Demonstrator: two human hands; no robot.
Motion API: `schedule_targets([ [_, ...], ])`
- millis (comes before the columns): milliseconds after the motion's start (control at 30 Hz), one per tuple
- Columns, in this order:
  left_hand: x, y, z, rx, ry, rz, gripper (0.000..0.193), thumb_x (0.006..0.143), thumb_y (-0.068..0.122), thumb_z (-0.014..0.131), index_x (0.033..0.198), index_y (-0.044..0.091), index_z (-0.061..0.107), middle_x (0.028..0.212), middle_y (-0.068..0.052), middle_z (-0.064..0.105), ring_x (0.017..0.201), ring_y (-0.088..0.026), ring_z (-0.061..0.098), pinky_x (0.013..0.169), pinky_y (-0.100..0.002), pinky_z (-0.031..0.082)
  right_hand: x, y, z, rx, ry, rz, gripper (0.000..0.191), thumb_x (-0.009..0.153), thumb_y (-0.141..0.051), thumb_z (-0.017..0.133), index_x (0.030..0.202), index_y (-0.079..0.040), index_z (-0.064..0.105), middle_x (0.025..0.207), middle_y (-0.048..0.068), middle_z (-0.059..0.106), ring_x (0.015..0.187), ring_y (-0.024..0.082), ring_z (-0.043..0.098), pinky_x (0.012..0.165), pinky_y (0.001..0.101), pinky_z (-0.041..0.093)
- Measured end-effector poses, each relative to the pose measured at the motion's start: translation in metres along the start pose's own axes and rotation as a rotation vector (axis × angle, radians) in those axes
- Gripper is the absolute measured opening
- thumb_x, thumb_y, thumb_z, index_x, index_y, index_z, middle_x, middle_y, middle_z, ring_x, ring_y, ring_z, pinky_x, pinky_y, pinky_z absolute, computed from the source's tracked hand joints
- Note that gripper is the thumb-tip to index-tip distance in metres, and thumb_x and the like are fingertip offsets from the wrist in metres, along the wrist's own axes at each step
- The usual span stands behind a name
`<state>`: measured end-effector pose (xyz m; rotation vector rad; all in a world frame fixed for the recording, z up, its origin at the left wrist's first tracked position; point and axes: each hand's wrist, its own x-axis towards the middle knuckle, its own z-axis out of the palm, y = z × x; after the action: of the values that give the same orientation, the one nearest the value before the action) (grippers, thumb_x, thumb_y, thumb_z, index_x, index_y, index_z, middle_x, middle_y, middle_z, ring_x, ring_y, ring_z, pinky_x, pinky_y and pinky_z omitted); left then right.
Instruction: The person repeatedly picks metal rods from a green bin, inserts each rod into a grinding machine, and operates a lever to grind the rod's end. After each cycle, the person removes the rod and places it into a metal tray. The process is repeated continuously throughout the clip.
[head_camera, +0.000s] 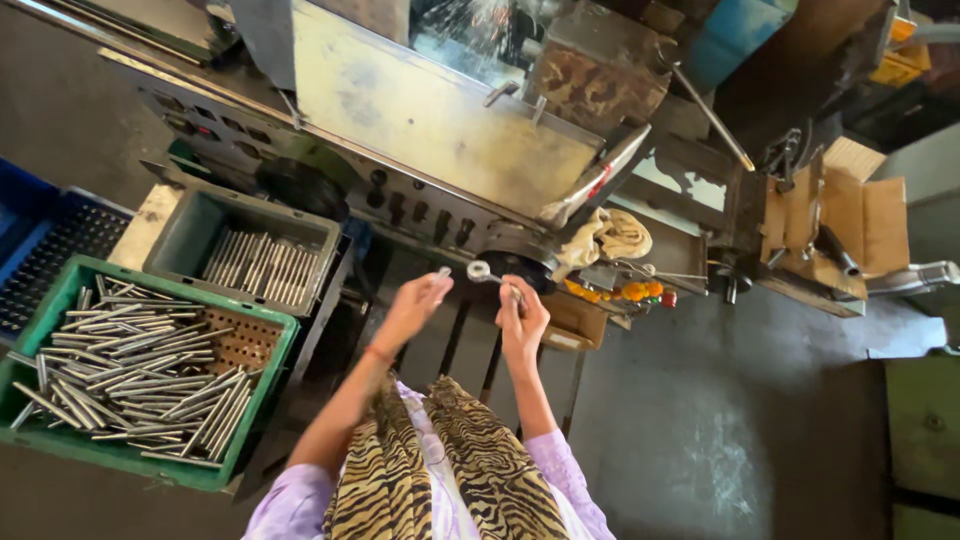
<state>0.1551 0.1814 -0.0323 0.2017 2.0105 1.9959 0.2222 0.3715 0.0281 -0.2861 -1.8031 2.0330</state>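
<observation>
— How do the hands sit?
— Both arms reach forward, raised. Left hand (415, 305) is pinched closed at the fingertips; right hand (523, 318) is fisted, thumb up, close beside it.

Machine (430, 120) blocks ahead — open floor (700, 400) right.

Small metal pin (441, 272) pinched upright, ring-headed metal gauge (484, 271) held level just beside it
</observation>
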Motion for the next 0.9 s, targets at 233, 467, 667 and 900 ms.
schedule_targets([
  [233, -0.017, 0.061, 0.081, -0.262, -0.147, 0.185, 0.049, 0.103, 0.023, 0.057, 0.149, 0.018, 0.04, 0.073, 0.008, 0.049, 0.06, -0.001, 0.04, 0.052, -0.02, 0.034, -0.008, -0.023, -0.025, 0.084, 0.054, -0.027, 0.021, 0.103, -0.013, 0.064, 0.118, 0.001, 0.068, 0.064, -0.006, 0.048, 0.052, 0.003, 0.041, 0.047, 0.0231, 0.032],
  [467, -0.029, 0.071, 0.113, -0.307, -0.098, 0.114, 0.034, 0.103, 0.018, 0.064, 0.133, 0.011, 0.049, 0.075, 0.006, 0.05, 0.06, -0.002, 0.04, 0.049, -0.021, 0.03, -0.024, -0.015, -0.054, -0.457, 0.007, -0.408, 0.017, 0.105, -0.016, 0.066, 0.118, -0.005, 0.069, 0.067, -0.007, 0.051, 0.057, 0.003, 0.042, 0.051, 0.0232, 0.036],
  [667, -0.035, 0.075, 0.084, 0.546, -0.133, 0.922, 0.034, 0.091, 0.029, 0.078, 0.114, 0.01, 0.064, 0.072, -0.005, 0.057, 0.053, -0.02, 0.056, 0.047, -0.033, 0.044, -0.024, -0.006, -0.089, 0.5, -0.182, 0.893, 0.022, 0.101, -0.039, 0.054, 0.097, -0.02, 0.063, 0.049, -0.009, 0.029, 0.033, 0.005, 0.023, 0.031, 0.0233, 0.021],
  [900, -0.02, 0.079, 0.079, 0.284, -0.119, 0.854, 0.032, 0.096, 0.031, 0.078, 0.113, 0.01, 0.06, 0.092, -0.009, 0.066, 0.06, -0.016, 0.064, 0.051, -0.028, 0.048, -0.008, 0.006, -0.093, 0.441, -0.243, 0.801, 0.045, 0.105, -0.053, 0.049, 0.09, -0.012, 0.059, 0.054, -0.009, 0.034, 0.04, 0.005, 0.029, 0.037, 0.0237, 0.024],
])
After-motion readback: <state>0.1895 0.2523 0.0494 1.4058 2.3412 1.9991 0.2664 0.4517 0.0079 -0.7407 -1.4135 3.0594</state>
